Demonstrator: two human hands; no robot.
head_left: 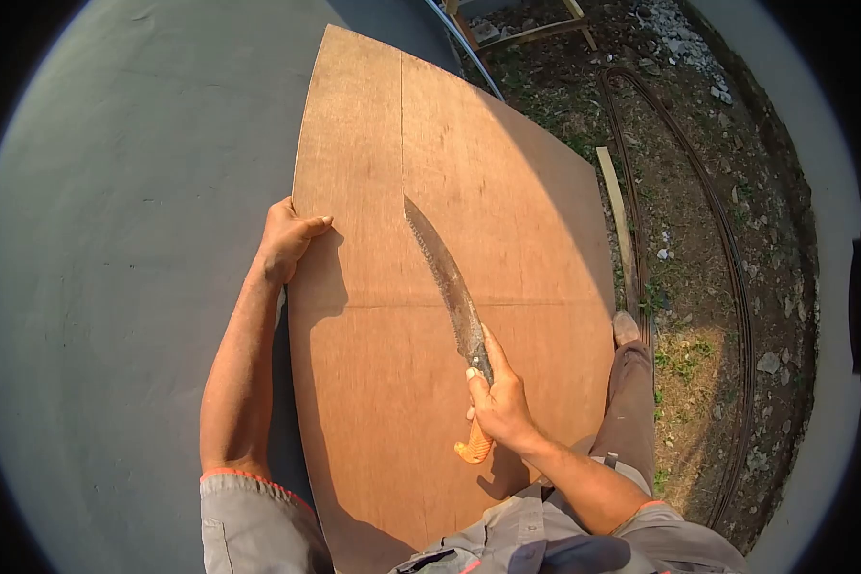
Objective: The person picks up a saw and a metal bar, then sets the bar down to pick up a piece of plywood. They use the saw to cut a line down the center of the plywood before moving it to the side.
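A large sheet of plywood (507, 230) with a curved left edge lies in front of me. My left hand (292, 234) is closed on that left edge, thumb on top and fingers hidden underneath. In my right hand (502, 407) is a curved pruning saw (447, 277), gripped where its blade meets the orange handle (474, 445). The toothed, stained blade points away from me over the sheet. Its tip overlaps the near end of a thin dark line (402, 124) running down from the sheet's far edge. A second faint line crosses the sheet further down.
A smooth grey surface (153, 239) spreads along the left. On the right, long bent metal rods (727, 230) lie on rough ground with stones and weeds, beside a wooden strip (614, 210). A wooden frame (536, 33) stands at the far end. My shoe (626, 329) is by the sheet's right edge.
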